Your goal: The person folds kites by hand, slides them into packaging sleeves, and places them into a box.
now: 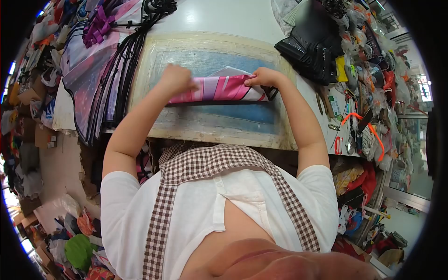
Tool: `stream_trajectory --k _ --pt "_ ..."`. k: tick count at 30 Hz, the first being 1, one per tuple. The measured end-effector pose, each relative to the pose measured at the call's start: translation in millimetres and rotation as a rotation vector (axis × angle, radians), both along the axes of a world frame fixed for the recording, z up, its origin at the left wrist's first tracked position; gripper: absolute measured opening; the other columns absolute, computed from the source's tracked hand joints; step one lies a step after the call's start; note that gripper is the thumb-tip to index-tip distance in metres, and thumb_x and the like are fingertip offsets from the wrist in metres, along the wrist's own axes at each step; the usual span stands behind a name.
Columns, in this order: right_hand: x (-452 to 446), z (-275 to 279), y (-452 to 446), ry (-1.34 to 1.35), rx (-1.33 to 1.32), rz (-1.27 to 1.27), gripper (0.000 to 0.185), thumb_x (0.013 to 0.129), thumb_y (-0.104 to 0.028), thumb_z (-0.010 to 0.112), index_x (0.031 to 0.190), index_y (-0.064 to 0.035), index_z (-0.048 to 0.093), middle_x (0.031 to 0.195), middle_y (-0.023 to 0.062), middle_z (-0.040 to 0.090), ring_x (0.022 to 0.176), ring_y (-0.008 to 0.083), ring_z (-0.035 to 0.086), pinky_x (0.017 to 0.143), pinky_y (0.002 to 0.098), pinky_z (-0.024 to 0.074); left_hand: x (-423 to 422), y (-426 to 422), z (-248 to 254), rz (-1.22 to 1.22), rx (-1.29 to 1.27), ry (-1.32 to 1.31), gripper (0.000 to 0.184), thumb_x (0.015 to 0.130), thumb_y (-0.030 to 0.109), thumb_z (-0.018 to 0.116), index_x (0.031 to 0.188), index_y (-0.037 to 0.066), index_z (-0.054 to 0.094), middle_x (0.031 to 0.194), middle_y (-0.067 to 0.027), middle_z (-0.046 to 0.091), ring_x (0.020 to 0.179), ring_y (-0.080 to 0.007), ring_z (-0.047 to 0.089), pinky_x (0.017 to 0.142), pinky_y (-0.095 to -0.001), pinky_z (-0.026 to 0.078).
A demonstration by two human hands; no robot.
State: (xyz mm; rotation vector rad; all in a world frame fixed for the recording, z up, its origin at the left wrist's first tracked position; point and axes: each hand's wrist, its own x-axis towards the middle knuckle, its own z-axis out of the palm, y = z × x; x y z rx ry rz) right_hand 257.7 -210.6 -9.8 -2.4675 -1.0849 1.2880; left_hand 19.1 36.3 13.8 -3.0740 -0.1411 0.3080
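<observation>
A long, folded piece of pink fabric (223, 88) with white and purple patterning and a black lower edge lies across a worn, blue-tinted board (200, 121). My right hand (266, 78) is closed on its right end, thumb on top. Over the left part of the fabric is my left hand (177, 79), curled and smeared by motion; whether its fingers grip the fabric cannot be made out. A pale corner of material (228, 71) sticks up behind the fold.
At the left lies a stack of pink-purple fabric pieces with black edging (88, 79), topped by a purple ribbon (99, 27). Black folded material (310, 51) sits back right. Scissors (338, 144) and an orange strap (368, 128) lie at the right edge.
</observation>
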Motion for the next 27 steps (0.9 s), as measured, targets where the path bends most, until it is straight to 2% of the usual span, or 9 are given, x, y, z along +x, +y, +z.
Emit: stream_trajectory --k 3,6,8,9,11,16,19,24,27 --pt "-7.7 19.3 11.4 -0.023 -0.045 0.009 0.045 0.082 -0.046 0.076 0.088 -0.0014 0.072 0.070 0.0053 0.063 0.070 0.0213 0.061 0.062 0.0388 0.0480 7.6 -23.0 -50.2 0.174 -0.272 -0.293 0.036 0.092 0.039 0.060 0.078 0.006 0.064 0.081 -0.0146 0.067 0.082 -0.0359 0.064 0.070 -0.0463 0.050" --pt "-16.3 27.7 39.8 -0.512 0.022 0.221 0.040 0.087 -0.042 0.071 0.095 -0.0028 0.071 0.078 0.0080 0.069 0.076 0.0242 0.065 0.068 0.0404 0.0507 2.1 -16.8 -78.1 0.103 -0.307 -0.562 0.033 0.091 0.036 0.060 0.075 0.006 0.060 0.077 -0.0144 0.063 0.078 -0.0360 0.062 0.067 -0.0471 0.049" --pt "-21.6 15.6 64.5 -0.443 0.391 0.189 0.042 0.091 -0.043 0.064 0.105 -0.0033 0.069 0.093 0.0122 0.072 0.085 0.0267 0.067 0.075 0.0409 0.0526 -3.7 -18.4 -85.2 0.072 -0.335 -0.679 0.032 0.091 0.034 0.060 0.074 0.007 0.059 0.076 -0.0142 0.062 0.076 -0.0361 0.061 0.066 -0.0475 0.048" --pt "-24.0 1.7 74.5 -0.438 0.390 0.191 0.042 0.091 -0.043 0.064 0.105 -0.0033 0.069 0.093 0.0122 0.072 0.085 0.0267 0.067 0.075 0.0409 0.0526 -5.0 -18.4 -86.2 0.048 -0.330 -0.728 0.033 0.090 0.034 0.061 0.072 0.007 0.057 0.074 -0.0134 0.061 0.073 -0.0352 0.061 0.064 -0.0472 0.048" --pt "-32.3 -11.8 90.1 0.014 0.635 0.401 0.046 0.094 -0.045 0.060 0.114 -0.0039 0.066 0.101 0.0146 0.071 0.092 0.0276 0.067 0.083 0.0392 0.0518 -3.0 -15.8 -84.6 -0.009 -0.314 -0.837 0.034 0.088 0.035 0.062 0.068 0.008 0.054 0.069 -0.0118 0.059 0.068 -0.0335 0.060 0.060 -0.0467 0.047" --pt "-33.2 28.4 99.0 -0.037 0.182 0.592 0.060 0.093 -0.057 0.054 0.113 -0.0018 0.066 0.105 0.0180 0.070 0.100 0.0297 0.065 0.092 0.0378 0.0496 -6.4 -14.8 -84.4 -0.019 -0.338 -0.851 0.032 0.087 0.033 0.063 0.069 0.008 0.054 0.071 -0.0114 0.059 0.069 -0.0335 0.060 0.060 -0.0471 0.047" --pt "-33.1 50.6 85.6 -0.160 -0.300 0.283 0.073 0.092 -0.068 0.044 0.107 -0.0015 0.070 0.109 0.0197 0.069 0.099 0.0293 0.066 0.091 0.0388 0.0503 -2.6 -14.9 -86.3 0.032 -0.350 -0.812 0.038 0.090 0.039 0.059 0.068 0.008 0.057 0.071 -0.0124 0.062 0.070 -0.0349 0.062 0.061 -0.0475 0.048" --pt "-42.9 18.5 61.8 -0.277 0.027 0.448 0.083 0.089 -0.077 0.037 0.098 -0.0026 0.073 0.107 0.0210 0.070 0.094 0.0318 0.069 0.082 0.0431 0.0536 11.1 -17.0 -63.1 0.196 -0.373 -0.432 0.045 0.095 0.043 0.052 0.072 0.006 0.062 0.075 -0.0159 0.065 0.074 -0.0380 0.064 0.065 -0.0496 0.049" --pt "-76.0 9.9 56.1 -0.513 0.060 0.165 0.081 0.088 -0.077 0.040 0.093 -0.0041 0.075 0.097 0.0225 0.071 0.094 0.0369 0.069 0.079 0.0448 0.0546 20.3 -15.2 -51.1 0.237 -0.351 -0.202 0.054 0.097 0.049 0.045 0.073 0.006 0.067 0.075 -0.0174 0.067 0.074 -0.0399 0.065 0.065 -0.0511 0.050"
